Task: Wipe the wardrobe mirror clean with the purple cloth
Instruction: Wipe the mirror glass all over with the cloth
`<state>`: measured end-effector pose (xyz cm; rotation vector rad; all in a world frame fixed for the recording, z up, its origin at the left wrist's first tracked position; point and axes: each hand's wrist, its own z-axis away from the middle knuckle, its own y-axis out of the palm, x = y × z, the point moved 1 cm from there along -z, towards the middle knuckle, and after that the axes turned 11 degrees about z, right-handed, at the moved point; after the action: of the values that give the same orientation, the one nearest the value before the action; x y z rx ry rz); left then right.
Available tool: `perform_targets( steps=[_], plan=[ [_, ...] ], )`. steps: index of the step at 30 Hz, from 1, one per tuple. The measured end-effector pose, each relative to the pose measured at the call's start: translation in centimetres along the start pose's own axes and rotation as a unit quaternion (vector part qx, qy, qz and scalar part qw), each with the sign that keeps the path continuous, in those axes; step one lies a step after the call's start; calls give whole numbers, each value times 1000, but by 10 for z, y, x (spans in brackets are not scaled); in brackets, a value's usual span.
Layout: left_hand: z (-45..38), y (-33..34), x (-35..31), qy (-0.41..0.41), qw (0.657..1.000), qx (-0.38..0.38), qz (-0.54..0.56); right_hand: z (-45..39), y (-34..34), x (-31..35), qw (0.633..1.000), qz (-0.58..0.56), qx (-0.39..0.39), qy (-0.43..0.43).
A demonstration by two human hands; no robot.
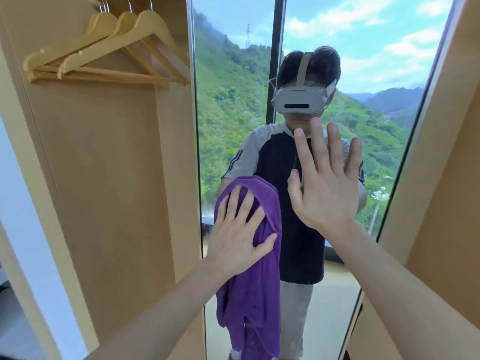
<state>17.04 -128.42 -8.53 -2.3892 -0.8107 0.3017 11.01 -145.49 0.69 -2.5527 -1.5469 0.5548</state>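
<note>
The tall wardrobe mirror [233, 113] fills the middle of the view and reflects a person with a headset, green hills and sky. The purple cloth [254, 294] hangs against the glass low on the mirror's left side. My left hand [239, 235] presses the cloth's upper part flat on the mirror, fingers spread and straight, thumb on the cloth's fold. My right hand [327, 183] is raised flat at the glass to the right of the cloth, fingers straight and spread, holding nothing. Whether its palm touches the glass I cannot tell.
A tan wardrobe panel [117, 178] stands left of the mirror, with several wooden hangers [109, 48] on a rail at the top left. Another tan panel [441, 203] frames the mirror's right edge. A white wall edge [23, 203] runs down the far left.
</note>
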Motion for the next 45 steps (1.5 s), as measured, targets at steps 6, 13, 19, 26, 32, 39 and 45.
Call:
perform_targets(
  steps=[6,13,19,26,32,39,45],
  plan=[
    [-50,-30,5,-53,995,-83,28,0,4,-4,1000,-24,-14,-10],
    [29,9,22,-80,996,-32,-2,1,5,-3,999,-21,-27,-4],
    [131,60,31,-42,995,88,-21,0,7,-3,999,-12,-35,-5],
    [98,38,31,-48,998,25,7,0,8,-3,999,-15,-31,-10],
    [-8,-15,16,-96,990,-84,68,0,5,-4,1000,-20,-9,-11],
    [41,25,-8,-150,984,-53,85,58,13,-6,998,-35,16,-56],
    [132,75,-1,-192,979,62,20,117,31,-7,996,-7,23,-86]
  ],
)
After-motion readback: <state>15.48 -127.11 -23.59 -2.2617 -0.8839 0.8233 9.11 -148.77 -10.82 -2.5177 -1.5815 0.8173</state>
